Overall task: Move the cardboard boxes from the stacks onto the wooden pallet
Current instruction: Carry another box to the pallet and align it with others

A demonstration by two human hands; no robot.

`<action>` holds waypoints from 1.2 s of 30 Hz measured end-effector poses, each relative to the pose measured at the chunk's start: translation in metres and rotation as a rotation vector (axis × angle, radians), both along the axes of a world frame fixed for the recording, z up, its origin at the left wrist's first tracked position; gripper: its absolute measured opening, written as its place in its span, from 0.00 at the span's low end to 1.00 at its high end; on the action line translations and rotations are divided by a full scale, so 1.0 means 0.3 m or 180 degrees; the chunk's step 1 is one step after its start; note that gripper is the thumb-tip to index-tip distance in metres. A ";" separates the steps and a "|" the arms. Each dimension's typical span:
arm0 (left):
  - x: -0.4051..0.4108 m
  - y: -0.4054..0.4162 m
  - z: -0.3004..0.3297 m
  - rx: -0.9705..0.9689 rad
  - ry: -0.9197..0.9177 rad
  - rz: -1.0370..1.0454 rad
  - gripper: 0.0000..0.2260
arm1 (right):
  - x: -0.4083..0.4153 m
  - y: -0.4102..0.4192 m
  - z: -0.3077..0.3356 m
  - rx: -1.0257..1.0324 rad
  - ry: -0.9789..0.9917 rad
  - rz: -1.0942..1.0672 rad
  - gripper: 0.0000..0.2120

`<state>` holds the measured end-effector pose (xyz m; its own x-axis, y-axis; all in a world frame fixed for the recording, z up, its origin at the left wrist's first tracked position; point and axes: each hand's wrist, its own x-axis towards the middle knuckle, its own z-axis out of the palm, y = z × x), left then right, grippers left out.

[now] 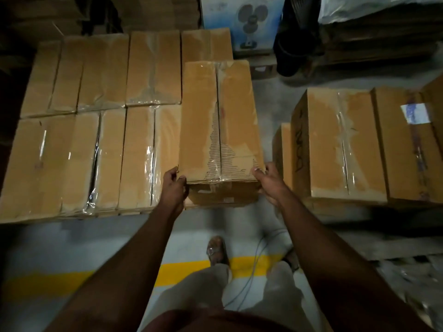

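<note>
Cardboard box (pixel 220 121) between both hands' curled fingers (pixel 257 172)

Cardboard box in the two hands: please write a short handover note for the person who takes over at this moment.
Left hand: grips the near left corner of the held box.
Right hand: grips the near right corner of the same box.
The held box sits at the right end of the packed layer of boxes, its top higher than theirs.
Done: two rows of boxes lie side by side in that layer; whatever is under them is hidden.
Left: set this box down, then fetch more from the stack on the right.
Mind the thin cable on the floor by the feet.
</note>
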<state>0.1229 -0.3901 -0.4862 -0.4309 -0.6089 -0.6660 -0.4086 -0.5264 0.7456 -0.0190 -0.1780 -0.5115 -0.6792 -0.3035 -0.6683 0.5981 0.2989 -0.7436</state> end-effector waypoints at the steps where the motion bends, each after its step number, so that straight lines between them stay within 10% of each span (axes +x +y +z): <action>1: 0.018 0.002 -0.024 0.0033 -0.0052 -0.0019 0.19 | 0.008 -0.002 -0.014 0.0044 0.0009 0.0002 0.08; 36: 0.094 -0.062 -0.289 -0.0197 -0.0355 -0.0950 0.26 | 0.128 0.015 -0.194 0.0438 0.0656 0.0203 0.31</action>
<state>0.1510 -0.4088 -0.5729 -0.5230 -0.5074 -0.6849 -0.6192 -0.3260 0.7144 0.0195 -0.1736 -0.5696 -0.7878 -0.2657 -0.5556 0.4148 0.4380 -0.7976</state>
